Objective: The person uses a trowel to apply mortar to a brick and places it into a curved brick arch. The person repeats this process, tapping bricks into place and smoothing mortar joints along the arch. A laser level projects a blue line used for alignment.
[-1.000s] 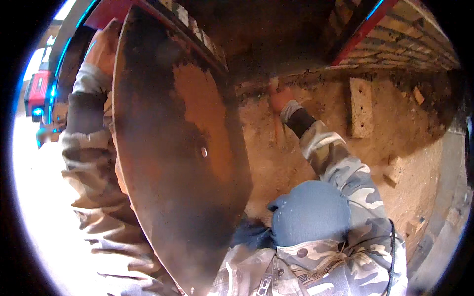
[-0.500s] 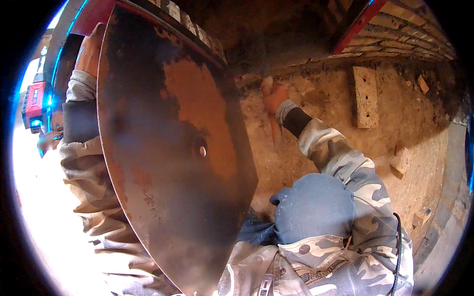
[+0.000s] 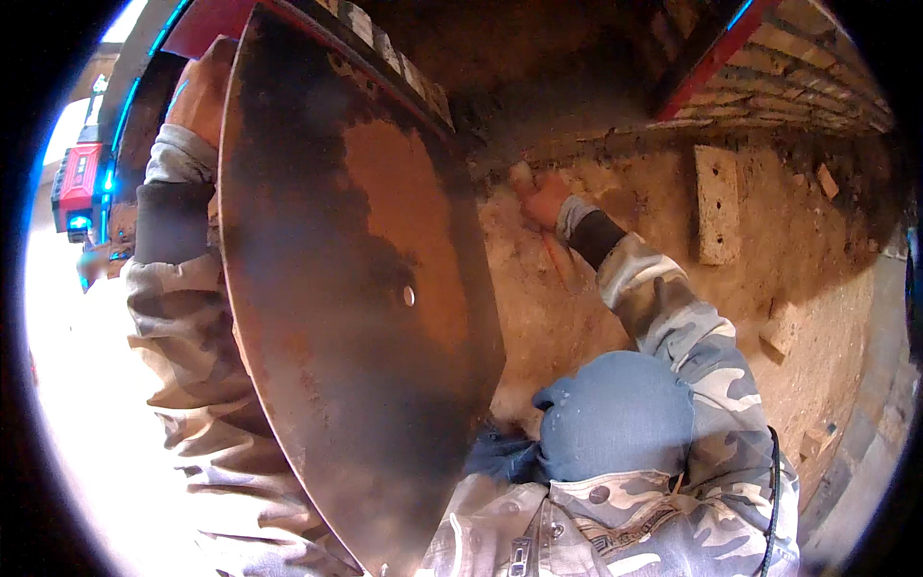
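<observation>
A large dark steel sheet point(image 3: 356, 404), patched with rust and pierced by a small round hole, stands in front of me and fills the left half of the view. Behind its upper left edge is my left hand point(image 3: 202, 94), close to a red metal frame point(image 3: 213, 27); its fingers are mostly hidden. To the right of the sheet, low over the dusty ground, my right hand point(image 3: 546, 200) is closed round a stick-like tool point(image 3: 561, 262). The tool has a reddish-brown shaft and a pale blunt end beyond the fingers.
A laser level point(image 3: 79, 188), red and black, shines blue lines at the far left. On the ground at the right lie a brick with holes point(image 3: 717, 205) and smaller brick pieces point(image 3: 827, 181). A brick wall point(image 3: 784, 82) edged by a red bar rises at the upper right.
The whole view has shifted slightly, so the sheet and both arms sit a little further right. The shaft in my right hand now slants more to the right.
</observation>
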A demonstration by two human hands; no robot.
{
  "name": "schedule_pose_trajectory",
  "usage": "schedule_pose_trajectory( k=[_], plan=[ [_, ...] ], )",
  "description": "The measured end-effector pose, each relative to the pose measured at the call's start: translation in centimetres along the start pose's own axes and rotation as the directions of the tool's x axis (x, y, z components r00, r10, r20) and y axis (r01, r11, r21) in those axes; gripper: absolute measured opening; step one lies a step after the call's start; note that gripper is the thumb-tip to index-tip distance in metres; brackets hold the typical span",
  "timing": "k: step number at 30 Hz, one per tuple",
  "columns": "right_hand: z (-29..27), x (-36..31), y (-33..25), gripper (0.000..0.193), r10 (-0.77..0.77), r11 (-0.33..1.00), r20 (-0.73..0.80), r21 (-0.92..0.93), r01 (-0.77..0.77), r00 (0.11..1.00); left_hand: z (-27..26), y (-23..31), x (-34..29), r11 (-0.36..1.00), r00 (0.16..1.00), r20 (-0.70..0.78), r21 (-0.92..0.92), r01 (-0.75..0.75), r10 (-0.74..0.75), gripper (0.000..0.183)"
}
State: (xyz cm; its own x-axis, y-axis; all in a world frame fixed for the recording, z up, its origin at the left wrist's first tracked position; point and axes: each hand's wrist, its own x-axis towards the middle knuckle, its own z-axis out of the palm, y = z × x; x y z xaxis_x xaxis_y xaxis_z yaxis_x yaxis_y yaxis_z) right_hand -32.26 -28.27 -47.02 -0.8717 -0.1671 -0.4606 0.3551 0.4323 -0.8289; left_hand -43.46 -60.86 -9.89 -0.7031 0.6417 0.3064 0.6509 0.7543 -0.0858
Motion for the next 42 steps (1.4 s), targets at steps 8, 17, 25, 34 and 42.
schedule_pose_trajectory(
  k=[8,17,25,34,42],
  plan=[
    [-7.1,-0.1,-1.7,0.052,-0.209,0.976,0.042,0.074,0.206,0.977,-0.4,2.6,0.4,0.995,0.996,-0.01,-0.034,0.093,-0.094,0.036],
    [-15.5,5.2,-9.6,0.03,-0.53,0.53,0.065,-0.753,0.39,0.845,-0.6,3.4,0.4,0.984,0.987,0.009,-0.075,0.161,-0.161,0.037],
    [-12.8,0.6,-7.8,0.044,-0.436,0.76,-0.197,-0.603,0.242,0.878,-1.6,3.4,0.4,0.972,0.991,0.13,-0.23,0.045,-0.015,0.039],
    [-5.8,-6.4,-1.7,0.039,-0.441,0.872,-0.362,-0.39,0.296,0.821,-1.0,0.9,-0.5,0.954,0.979,0.082,-0.253,-0.159,0.185,0.036],
    [-2.2,-12.9,-2.7,0.026,0.096,0.726,0.184,0.66,-0.196,0.978,-1.2,0.0,0.5,0.988,0.981,0.188,-0.156,-0.01,0.039,0.031]
  ],
)
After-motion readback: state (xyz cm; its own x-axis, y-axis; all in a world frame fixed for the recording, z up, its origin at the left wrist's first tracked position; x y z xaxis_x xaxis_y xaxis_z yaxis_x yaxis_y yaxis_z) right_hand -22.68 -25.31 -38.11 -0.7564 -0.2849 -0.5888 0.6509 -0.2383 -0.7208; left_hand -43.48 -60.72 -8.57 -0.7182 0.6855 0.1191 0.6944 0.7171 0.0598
